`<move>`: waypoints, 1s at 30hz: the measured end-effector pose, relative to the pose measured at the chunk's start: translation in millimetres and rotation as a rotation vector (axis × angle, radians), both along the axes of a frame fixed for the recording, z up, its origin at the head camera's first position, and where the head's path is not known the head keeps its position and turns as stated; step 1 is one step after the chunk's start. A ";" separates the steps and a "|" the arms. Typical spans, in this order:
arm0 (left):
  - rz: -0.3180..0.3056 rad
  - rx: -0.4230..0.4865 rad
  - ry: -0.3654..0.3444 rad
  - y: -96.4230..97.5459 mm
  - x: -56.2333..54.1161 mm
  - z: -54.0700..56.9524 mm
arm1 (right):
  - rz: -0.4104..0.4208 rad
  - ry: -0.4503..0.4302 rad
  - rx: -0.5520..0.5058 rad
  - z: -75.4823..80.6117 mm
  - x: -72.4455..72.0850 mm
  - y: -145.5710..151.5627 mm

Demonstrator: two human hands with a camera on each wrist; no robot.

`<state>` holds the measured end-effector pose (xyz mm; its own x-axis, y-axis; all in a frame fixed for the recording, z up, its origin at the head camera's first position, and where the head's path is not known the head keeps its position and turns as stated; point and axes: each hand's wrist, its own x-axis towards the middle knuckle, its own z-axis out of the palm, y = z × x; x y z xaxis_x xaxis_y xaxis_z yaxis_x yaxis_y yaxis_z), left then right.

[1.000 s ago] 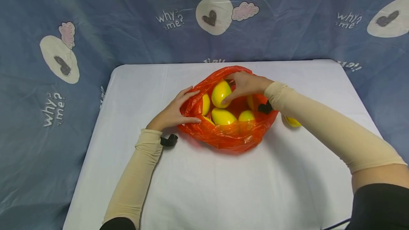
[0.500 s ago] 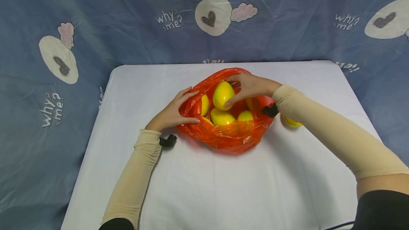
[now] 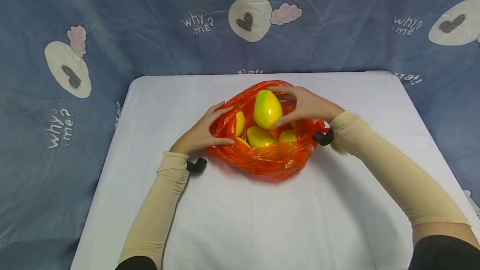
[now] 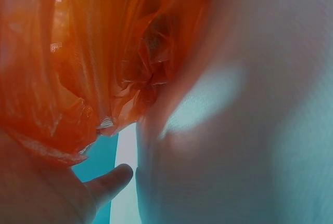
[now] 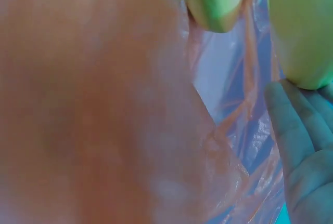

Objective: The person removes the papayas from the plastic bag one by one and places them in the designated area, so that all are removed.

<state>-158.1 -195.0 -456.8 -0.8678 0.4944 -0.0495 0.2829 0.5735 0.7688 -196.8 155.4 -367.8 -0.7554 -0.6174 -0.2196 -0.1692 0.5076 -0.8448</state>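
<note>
A red plastic bag (image 3: 277,166) stands on the white-covered table with its mouth wide. My left hand (image 3: 202,132) rests against the bag's left side, thumb and fingers spread along the rim. In the left wrist view, the thumb (image 4: 112,182) sticks out below the crumpled red plastic. Over the bag's mouth, my right hand (image 3: 305,103) holds a yellow-green mango (image 3: 268,109) between thumb and fingers. The right wrist view shows that hand's fingers (image 5: 291,130) against the fruit's lower end. Several more yellow mangoes (image 3: 259,136) lie in the bag, partly hidden by its folds.
A yellow mango (image 3: 337,148) lies on the table to the right of the bag, mostly hidden behind the right wrist. The white tabletop (image 3: 240,220) extends toward the front. Behind the table hangs a blue printed cloth (image 3: 157,45).
The right hand has lifted the mango from among the others and moved a little right with it. The left hand stays at the bag's rim.
</note>
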 end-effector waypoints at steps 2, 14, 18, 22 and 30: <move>0.004 -0.004 -0.001 -0.4 0.0 -0.2 | -0.006 0.010 -0.038 -1.2 2.3 3.4; -0.005 -0.012 0.016 -0.1 -1.2 -3.0 | -0.070 0.030 -0.188 -4.7 13.5 22.3; 0.001 -0.009 0.008 0.9 -0.8 -4.0 | -0.087 0.058 -0.206 -5.1 17.8 28.5; 0.004 -0.003 -0.001 2.2 -0.4 -3.6 | -0.112 0.084 -0.209 -4.7 23.0 36.0; 0.002 -0.008 0.007 1.5 -0.8 -3.8 | -0.119 0.105 -0.205 -4.8 28.5 48.6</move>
<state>-158.9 -193.4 -460.6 -0.8689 0.4927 -0.0474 0.2872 0.5799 0.7624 -168.3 204.0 -372.6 -0.8375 -0.5463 -0.0155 -0.2109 0.3493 -0.9130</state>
